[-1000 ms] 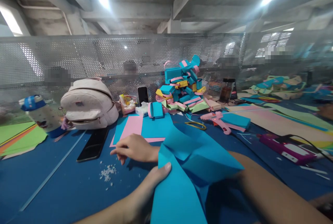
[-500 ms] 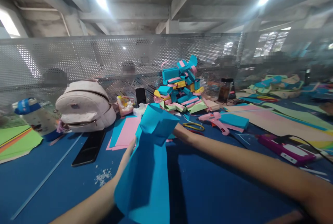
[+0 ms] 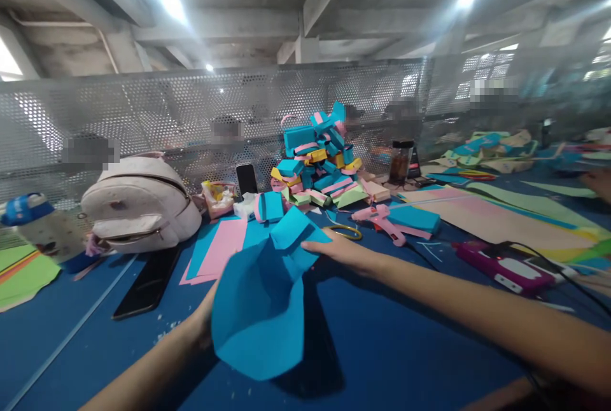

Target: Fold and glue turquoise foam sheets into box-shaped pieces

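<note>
A sheet of blue paper (image 3: 260,328), curled and creased toward its far end, is held up over the table between my hands. My left hand (image 3: 209,309) grips its left edge, the fingers mostly hidden behind the sheet. At the far right corner my right hand (image 3: 337,249) pinches the paper, thumb on top. Just beyond stands a small blue paper box with a pink band (image 3: 270,206). Pink sheets (image 3: 222,249) lie left of the held paper. A pink glue gun (image 3: 382,220) rests to the right of my right hand.
A pile of blue, pink and yellow paper boxes (image 3: 322,166) stands by the perforated metal screen (image 3: 191,99). A pale backpack (image 3: 143,204), black phone (image 3: 146,284) and bottle (image 3: 48,233) are at left. A purple device with a cable (image 3: 506,268) and large paper sheets (image 3: 496,217) lie right.
The blue paper's near end has lifted and curled up toward the far end. My right hand has come round into sight on its corner. The view has shifted slightly right.
</note>
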Demonstrator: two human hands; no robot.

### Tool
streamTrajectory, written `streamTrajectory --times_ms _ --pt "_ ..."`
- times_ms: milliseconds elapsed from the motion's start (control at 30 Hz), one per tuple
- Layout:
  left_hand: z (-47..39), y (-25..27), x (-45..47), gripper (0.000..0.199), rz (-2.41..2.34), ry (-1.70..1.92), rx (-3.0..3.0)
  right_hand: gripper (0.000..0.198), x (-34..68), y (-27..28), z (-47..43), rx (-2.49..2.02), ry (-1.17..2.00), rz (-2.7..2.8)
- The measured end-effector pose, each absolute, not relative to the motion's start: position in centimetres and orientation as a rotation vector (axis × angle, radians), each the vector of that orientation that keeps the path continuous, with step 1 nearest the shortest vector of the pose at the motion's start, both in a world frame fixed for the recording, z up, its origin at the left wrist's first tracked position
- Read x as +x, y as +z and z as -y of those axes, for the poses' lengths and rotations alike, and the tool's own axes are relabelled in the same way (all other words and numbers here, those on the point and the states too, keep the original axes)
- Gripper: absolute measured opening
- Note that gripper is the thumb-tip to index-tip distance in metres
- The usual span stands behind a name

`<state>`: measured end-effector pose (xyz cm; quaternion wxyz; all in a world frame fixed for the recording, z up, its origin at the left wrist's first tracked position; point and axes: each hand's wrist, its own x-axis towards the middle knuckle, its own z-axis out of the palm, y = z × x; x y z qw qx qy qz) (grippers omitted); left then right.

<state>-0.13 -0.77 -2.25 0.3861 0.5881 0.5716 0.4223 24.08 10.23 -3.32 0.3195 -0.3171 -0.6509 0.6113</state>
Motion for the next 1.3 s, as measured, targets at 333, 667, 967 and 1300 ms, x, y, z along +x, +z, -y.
streamTrajectory --times_ms 333,667,967,1300 --pt "-2.2 3.4 -0.5 0.039 -1.113 1.189 1.615 0.014 24.0 -0.5 -9.1 -0.764 1.254 1.984" --pt "7.0 8.8 3.2 0.042 -1.356 0.84 2.773 0.012 23.2 -1.9 -9.3 -0.83 1.475 1.702" --pt "3.9 3.1 1.0 0.064 -1.761 0.235 3.037 0.059 22.7 -3.5 -5.9 -0.764 1.766 1.43" --pt "0.3 4.9 -1.7 0.032 -1.339 0.017 3.37 0.033 26.9 -2.9 -9.6 -0.79 1.115 1.875"
